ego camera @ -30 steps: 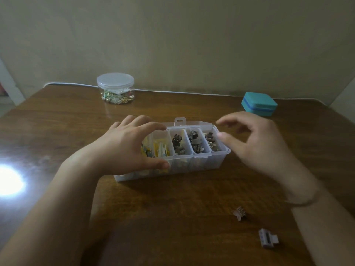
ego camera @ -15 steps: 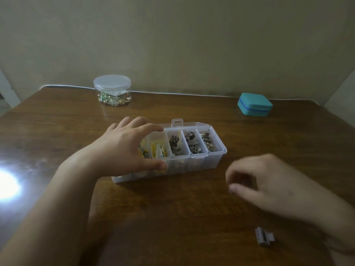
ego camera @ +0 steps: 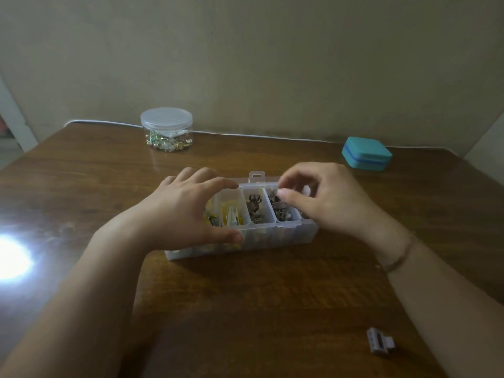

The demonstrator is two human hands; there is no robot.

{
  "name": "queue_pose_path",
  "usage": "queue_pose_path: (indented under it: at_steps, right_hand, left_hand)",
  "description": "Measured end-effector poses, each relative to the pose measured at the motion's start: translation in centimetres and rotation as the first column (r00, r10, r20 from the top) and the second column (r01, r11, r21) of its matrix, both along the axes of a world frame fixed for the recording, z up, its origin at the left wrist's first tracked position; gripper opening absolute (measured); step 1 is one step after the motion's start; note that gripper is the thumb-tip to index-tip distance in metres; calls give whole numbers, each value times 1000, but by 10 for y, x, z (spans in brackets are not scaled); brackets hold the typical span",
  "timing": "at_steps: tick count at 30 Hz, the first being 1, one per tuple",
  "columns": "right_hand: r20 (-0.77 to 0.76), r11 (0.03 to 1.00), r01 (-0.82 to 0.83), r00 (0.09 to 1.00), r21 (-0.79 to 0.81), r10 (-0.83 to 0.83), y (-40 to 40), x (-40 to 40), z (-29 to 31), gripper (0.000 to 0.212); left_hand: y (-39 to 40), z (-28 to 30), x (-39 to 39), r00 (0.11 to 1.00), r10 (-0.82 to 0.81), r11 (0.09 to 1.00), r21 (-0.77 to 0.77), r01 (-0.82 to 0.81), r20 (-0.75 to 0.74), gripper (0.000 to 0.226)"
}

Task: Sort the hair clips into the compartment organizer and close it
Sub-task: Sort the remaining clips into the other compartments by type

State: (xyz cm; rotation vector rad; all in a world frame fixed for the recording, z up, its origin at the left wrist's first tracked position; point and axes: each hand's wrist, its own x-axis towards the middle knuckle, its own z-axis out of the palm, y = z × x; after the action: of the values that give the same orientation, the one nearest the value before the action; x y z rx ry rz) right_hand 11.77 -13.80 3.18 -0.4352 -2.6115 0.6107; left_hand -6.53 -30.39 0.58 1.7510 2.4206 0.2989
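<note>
- Two hands at the clear organizer [ego camera: 272,238]: left hand [ego camera: 180,214] grips its left end.
- Right hand [ego camera: 324,197] pinches over a brown-clip compartment; any clip held is unclear.
- One grey clip [ego camera: 380,341] lies on the bench [ego camera: 245,309].

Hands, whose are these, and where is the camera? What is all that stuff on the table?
There is no machine here, just a person sorting hair clips. The camera sits on their head and looks down, so you see what they see. The left hand steadies a clear organizer box with little compartments of clips. The right hand is over the box, fingers pinched together at a compartment of dark clips; whether they hold a clip is too small to tell. One white clip lies loose on the wooden table. Farther back stand a round lidded jar and a teal case.
</note>
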Motion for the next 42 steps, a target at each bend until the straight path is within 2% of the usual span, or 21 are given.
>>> queue_pose_path:
  at_steps: [3, 7, 9, 11, 15, 21, 24, 26, 28, 29, 30, 32, 33, 34, 35, 37, 38, 40, 42]
  right_hand:
    - [3, 997, 21, 1000, 75, -22, -6, 54, -2, 7]
    - [164, 995, -1, 986, 95, -15, -21, 130, -30, 40]
    - [279, 994, -35, 960, 105, 5, -26, 148, -43, 40]
    - [345, 991, -122, 934, 62, 94, -26, 156, -55, 30]
    - [263, 986, -169, 951, -1, 164, -20, 149, -50, 18]
    - [-69, 981, -151, 985, 124, 160, -19, 78, -12, 25]
    - [-191, 989, -138, 970, 61, 147, -21, 33, 3, 23]
    - [-167, 990, -130, 977, 49, 136, -23, 8, 2, 21]
    - [-25, 992, -127, 991, 25, 128, -20, -5, -11, 24]
    - [-1, 994, -108, 994, -4, 108, -18, -7, -17, 28]
    - [-58, 996, -73, 996, -60, 69, -12, -7, -21, 31]
    - [-303, 969, 14, 949, -248, -91, 3, -2, -25, 29]
    - [-398, 934, 55, 894, -354, -203, 14, 1, -27, 28]
    - [-432, 889, 96, 847, -449, -310, 26, 2, -31, 27]
    - [-402, 838, 140, 828, -527, -392, 37, 3, -35, 27]
    - [-205, 748, 216, 881, -627, -426, 52, 0, -48, 35]
    - [-86, 720, 243, 918, -650, -388, 55, -3, -54, 47]
    - [60, 690, 271, 948, -672, -314, 58, -8, -60, 71]
    - [39, 643, 216, 960, -735, -278, 62, -9, -60, 82]
  left_hand:
    - [0, -1, 0, 1000, -5, 1000, 3, 5, -2, 101]
    - [0, -1, 0, 1000, -3, 1000, 7, 3, -2, 100]
    - [0, -1, 0, 1000, -2, 1000, 9, 2, 0, 99]
    - [0, -1, 0, 1000, -1, 1000, 8, 1, 3, 98]
    - [0, -1, 0, 1000, -5, 1000, -4, 5, 3, 99]
    - [0, -1, 0, 1000, 2, 1000, 0, -2, 1, 101]
    - [1, 0, 2, 1000, 4, 1000, 10, -4, -2, 101]
    - [1, 0, 1, 1000, 8, 1000, 12, -8, -2, 101]
    - [1, 0, 1, 1000, 6, 1000, 13, -6, -6, 101]
    - [1, -1, 0, 1000, 0, 1000, 20, 0, -2, 101]
    - [0, 0, 0, 1000, -9, 999, 40, 9, 15, 101]
    - [-2, 2, -1, 994, -2, 988, 152, -14, 108, 97]
    - [-3, 3, -1, 984, 27, 968, 239, -70, 179, 91]
    - [-3, 3, -3, 966, 80, 929, 332, -162, 246, 84]
    - [-3, 2, -5, 942, 150, 859, 431, -275, 302, 75]
    - [-5, -1, -13, 857, 338, 675, 535, -508, 388, 64]
    - [-7, -2, -17, 796, 438, 610, 512, -605, 419, 66]
    - [-9, -5, -26, 675, 556, 575, 362, -734, 486, 80]
    - [-8, -7, -28, 571, 553, 586, 204, -784, 607, 93]
